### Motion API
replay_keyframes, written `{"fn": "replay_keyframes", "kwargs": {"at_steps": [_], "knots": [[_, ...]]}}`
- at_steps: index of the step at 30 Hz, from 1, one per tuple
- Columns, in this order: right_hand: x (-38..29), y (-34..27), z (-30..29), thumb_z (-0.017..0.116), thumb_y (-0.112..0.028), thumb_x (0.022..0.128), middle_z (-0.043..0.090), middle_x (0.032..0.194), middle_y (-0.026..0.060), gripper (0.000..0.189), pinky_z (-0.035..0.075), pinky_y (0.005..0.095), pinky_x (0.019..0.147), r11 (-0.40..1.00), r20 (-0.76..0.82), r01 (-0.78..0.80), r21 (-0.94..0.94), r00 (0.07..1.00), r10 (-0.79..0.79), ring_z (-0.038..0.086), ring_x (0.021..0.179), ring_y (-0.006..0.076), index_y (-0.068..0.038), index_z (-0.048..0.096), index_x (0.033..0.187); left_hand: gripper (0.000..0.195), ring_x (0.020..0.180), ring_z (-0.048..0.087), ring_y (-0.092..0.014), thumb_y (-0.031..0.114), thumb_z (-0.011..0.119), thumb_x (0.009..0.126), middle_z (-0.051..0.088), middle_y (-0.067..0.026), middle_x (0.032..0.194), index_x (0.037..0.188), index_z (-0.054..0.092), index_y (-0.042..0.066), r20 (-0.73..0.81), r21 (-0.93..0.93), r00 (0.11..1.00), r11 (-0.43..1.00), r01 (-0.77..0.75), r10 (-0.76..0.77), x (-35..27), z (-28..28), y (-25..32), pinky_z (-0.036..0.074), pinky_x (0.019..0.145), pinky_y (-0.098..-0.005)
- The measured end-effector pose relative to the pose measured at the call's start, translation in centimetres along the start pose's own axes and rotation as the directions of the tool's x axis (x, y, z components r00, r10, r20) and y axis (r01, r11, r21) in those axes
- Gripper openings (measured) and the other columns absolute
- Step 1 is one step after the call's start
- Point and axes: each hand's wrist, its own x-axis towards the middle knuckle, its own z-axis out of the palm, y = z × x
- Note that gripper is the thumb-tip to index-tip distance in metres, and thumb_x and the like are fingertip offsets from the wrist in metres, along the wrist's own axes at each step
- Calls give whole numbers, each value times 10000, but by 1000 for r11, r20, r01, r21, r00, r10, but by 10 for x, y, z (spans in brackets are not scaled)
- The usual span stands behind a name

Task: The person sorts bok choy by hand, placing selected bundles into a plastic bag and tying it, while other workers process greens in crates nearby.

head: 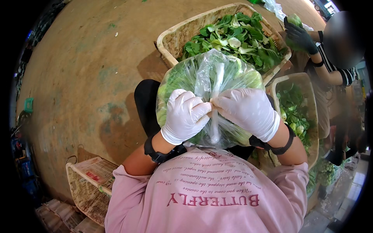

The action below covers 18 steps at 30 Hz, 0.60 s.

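Note:
A clear plastic bag (186,70) full of green leafy vegetables rests at my lap. My left hand (186,113), in a white disposable glove, pinches the gathered plastic at the middle of the bag. From the other side my right hand (247,109), gloved the same way, grips the plastic at the same spot, and the fingertips of both hands meet. A twisted whitish strip of plastic (218,77) runs from beyond my fingers to the near side of the bag. What exactly lies between my fingertips is hidden.
Beyond the bag stands a dirty plastic crate (174,36) heaped with loose bok choy leaves (230,38). Another crate (313,116) with greens is at my right. A person's dark-gloved hand (301,36) holds a vegetable. An overturned crate (84,186) lies at lower left.

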Motion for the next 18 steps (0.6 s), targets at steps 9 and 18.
{"fn": "replay_keyframes", "kwargs": {"at_steps": [9,18], "knots": [[0,4,5,631,-232,815,595,653,59,154,484,308,506,934,-11,-137,329,989,149,612,567,223,-80,614,799,208,727,527,-242,112,720,637,550,-20,729,817,617,133,49,-146,998,988,48,-42,0,-2,0,407,720,-378],[-2,0,4,652,-99,800,639,795,55,133,497,280,588,782,59,-216,585,973,224,623,624,190,-87,629,931,181,683,510,-256,20,683,675,545,-45,711,806,582,91,134,-346,978,918,196,-158,0,-5,-1,405,673,-365]]}}
